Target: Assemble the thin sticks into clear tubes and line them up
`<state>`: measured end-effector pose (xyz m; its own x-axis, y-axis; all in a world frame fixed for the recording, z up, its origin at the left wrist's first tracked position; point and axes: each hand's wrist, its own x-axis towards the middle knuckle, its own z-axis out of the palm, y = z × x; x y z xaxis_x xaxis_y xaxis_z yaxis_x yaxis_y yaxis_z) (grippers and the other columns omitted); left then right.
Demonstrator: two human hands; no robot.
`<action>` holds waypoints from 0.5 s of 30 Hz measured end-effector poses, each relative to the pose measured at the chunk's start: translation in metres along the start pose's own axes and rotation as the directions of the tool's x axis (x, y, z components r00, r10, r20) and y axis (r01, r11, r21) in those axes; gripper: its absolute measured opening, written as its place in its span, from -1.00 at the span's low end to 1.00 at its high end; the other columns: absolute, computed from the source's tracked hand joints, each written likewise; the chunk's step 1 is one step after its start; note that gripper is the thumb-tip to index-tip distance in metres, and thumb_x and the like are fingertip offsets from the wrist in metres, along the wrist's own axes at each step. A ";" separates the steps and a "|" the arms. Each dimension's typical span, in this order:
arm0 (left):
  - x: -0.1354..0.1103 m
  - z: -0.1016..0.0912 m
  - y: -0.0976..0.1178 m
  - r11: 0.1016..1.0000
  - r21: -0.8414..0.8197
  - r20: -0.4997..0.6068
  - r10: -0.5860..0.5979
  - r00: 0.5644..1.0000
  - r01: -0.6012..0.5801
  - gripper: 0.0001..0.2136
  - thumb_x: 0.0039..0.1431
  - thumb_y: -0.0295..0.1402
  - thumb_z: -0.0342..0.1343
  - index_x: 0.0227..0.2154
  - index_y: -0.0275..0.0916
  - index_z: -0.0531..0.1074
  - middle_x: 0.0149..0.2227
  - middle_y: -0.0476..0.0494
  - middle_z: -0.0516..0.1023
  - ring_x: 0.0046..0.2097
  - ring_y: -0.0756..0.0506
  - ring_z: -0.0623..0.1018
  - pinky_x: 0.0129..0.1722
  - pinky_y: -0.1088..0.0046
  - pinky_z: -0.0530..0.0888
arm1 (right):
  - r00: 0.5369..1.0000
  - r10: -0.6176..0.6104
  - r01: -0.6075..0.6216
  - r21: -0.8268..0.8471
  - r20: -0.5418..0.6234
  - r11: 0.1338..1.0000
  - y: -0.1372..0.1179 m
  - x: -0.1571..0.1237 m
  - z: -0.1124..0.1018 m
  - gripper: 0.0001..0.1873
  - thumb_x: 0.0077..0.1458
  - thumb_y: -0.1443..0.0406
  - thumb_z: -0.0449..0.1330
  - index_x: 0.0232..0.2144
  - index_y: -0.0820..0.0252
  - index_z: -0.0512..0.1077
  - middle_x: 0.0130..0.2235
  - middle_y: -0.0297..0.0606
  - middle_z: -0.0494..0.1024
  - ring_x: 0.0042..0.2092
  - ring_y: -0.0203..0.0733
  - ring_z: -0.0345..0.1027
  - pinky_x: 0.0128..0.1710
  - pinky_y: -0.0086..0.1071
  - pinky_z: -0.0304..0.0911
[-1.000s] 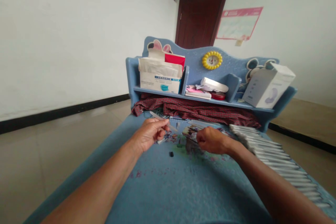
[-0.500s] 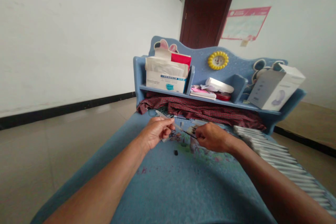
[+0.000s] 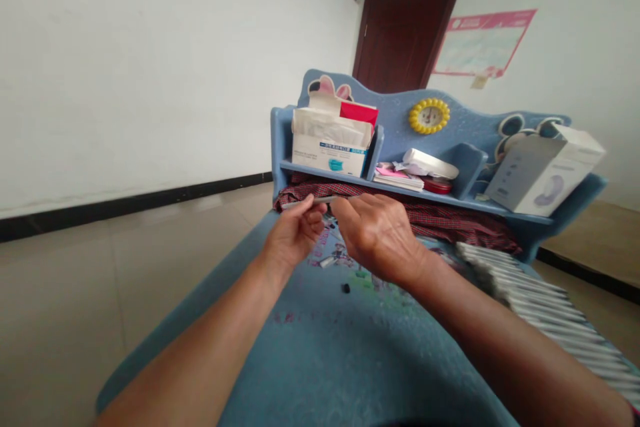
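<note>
My left hand [image 3: 293, 237] pinches a thin pale pen barrel [image 3: 324, 200] between thumb and fingers, its other fingers curled. The barrel lies nearly level, its left end sticking out past the thumb. My right hand [image 3: 383, 237], back turned up, is closed round the barrel's right end; its fingertips and that end are hidden. Below the hands, a small black piece [image 3: 346, 288] lies on the blue table [image 3: 320, 360]. A short clear piece [image 3: 327, 261] rests near my left fingers.
Many pale slim rods [image 3: 545, 307] lie in a row along the table's right side. A checked cloth [image 3: 440, 223] is bunched under the shelf [image 3: 327, 170], which bears a mask box [image 3: 325, 147], papers [image 3: 397, 177], a white box [image 3: 545, 173] and a yellow flower-shaped dial [image 3: 429, 116].
My right hand has moved left and up against my left hand, closing the gap between them. The dark thin end seen earlier at my right fingers is now hidden. The view has shifted slightly.
</note>
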<state>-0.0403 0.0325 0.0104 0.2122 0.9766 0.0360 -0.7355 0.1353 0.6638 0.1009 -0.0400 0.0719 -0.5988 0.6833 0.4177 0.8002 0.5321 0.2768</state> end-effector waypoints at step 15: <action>-0.003 0.001 0.006 0.990 -0.115 -0.002 0.078 0.997 -0.078 -0.81 0.15 -0.51 -0.07 -0.55 -0.37 0.34 -0.57 -0.16 0.47 -0.67 0.15 0.33 -0.72 0.71 0.26 | 0.860 0.051 -0.292 0.407 0.509 0.865 0.004 -0.032 0.083 -0.88 -0.19 0.38 0.11 -0.52 0.21 0.45 -0.46 -0.28 0.50 -0.41 -0.23 0.35 -0.47 -0.46 0.13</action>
<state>-0.0449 0.0301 0.0155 0.1526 0.9845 0.0866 -0.8188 0.0769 0.5689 0.1202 -0.0180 -0.0122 -0.4911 0.8685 -0.0671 0.8538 0.4646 -0.2349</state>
